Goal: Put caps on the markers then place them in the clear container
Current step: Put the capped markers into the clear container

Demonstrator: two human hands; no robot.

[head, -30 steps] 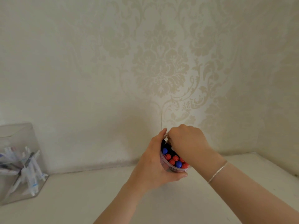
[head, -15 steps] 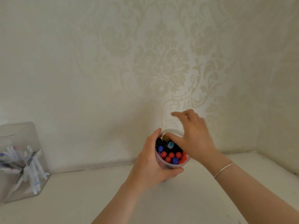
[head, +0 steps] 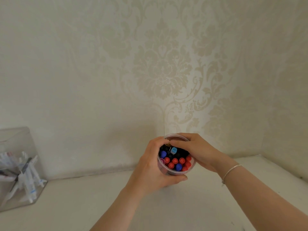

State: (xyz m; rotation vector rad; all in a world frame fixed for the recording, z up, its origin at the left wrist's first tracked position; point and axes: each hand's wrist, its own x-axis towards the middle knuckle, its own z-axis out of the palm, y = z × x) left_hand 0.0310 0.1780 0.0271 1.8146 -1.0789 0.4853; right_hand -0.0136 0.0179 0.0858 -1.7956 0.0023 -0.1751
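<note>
Markers [head: 175, 161] stand capped and packed tight in the clear container [head: 176, 170], centre of the worktop [head: 66, 205]. Left hand [head: 150, 170] wraps its side; right hand [head: 193, 150] presses fingertips onto the back caps. I'd keep that brace firm and push straight down, or it tips.

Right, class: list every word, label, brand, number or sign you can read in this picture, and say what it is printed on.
None can be read.
White pens in the clear box: blue and red marks on the barrels, too small and blurred.
Light blue cap in the clear container: a faint mark on top, not legible.
Wallpaper: floral pattern only, no text.
</note>
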